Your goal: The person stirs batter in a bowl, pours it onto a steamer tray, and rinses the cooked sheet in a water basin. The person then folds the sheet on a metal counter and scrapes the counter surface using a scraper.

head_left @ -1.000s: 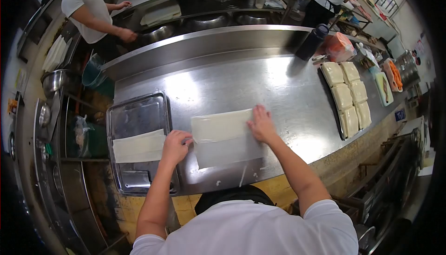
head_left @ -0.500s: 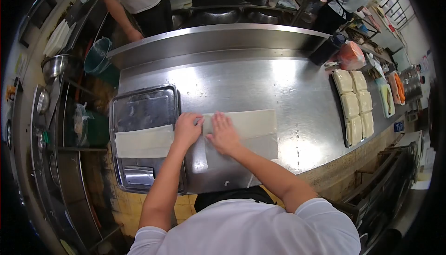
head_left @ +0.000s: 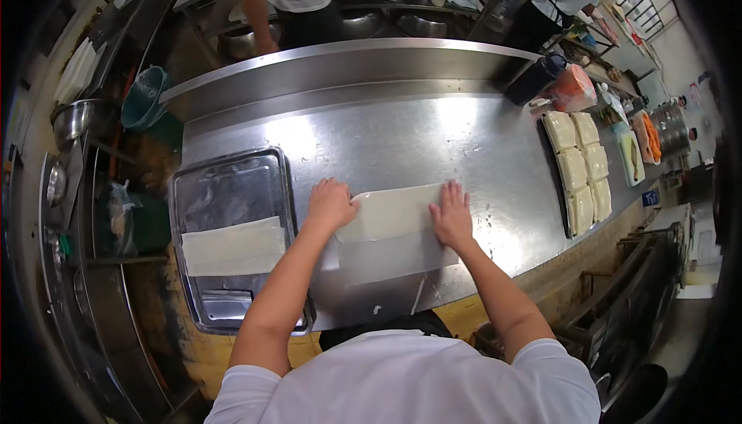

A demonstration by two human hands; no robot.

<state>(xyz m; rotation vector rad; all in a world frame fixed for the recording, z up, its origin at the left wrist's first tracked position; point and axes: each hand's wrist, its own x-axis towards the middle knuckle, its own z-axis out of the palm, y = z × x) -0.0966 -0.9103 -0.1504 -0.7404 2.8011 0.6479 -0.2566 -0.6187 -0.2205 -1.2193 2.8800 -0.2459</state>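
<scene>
A pale rectangular sheet of dough (head_left: 394,209) lies on the steel table in front of me, with a thin translucent sheet (head_left: 386,258) showing along its near side. My left hand (head_left: 332,206) is at the sheet's left end, fingers curled and thumb against its upper corner, which is slightly lifted. At the right end, my right hand (head_left: 453,215) lies with fingers stretched out on the sheet's edge. Left of my left arm, more pale sheets (head_left: 232,248) lie stacked in a dark metal tray (head_left: 226,184). A flat metal scraper-like piece (head_left: 226,305) is near the tray's front edge.
On the right stands a dark tray with several pale folded dough pieces (head_left: 573,170). Behind it are a dark bottle (head_left: 536,80) and an orange-and-white bag (head_left: 573,88). A raised steel ledge (head_left: 348,64) borders the table's far side. Two people stand beyond it.
My right hand has slid from the sheet's left part to its right end. My left hand has shifted slightly right onto the corner. The view has shifted, and the person opposite appears farther right.
</scene>
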